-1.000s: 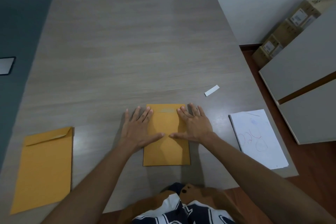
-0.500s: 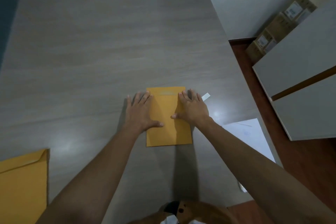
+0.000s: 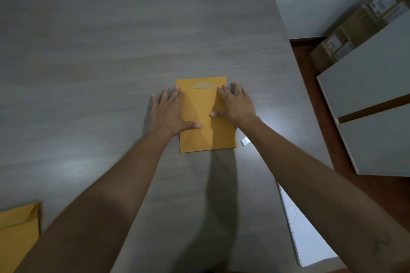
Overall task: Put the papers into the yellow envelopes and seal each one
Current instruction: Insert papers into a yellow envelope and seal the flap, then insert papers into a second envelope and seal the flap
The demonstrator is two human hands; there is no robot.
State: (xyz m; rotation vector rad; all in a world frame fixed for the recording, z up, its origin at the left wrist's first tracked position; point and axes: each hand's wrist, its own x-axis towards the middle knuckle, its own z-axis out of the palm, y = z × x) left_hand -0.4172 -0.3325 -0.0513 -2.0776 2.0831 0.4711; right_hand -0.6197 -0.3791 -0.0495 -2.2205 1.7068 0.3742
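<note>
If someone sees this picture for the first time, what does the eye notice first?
First, the yellow envelope at the middle of the grey table, with the left hand and right hand flat on its sides. Next, a second envelope at the lower left corner and white papers at the lower right.

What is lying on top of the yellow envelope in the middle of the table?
Both hands press flat on the yellow envelope: the left hand on its left edge, the right hand on its right. Its contents cannot be seen.
</note>
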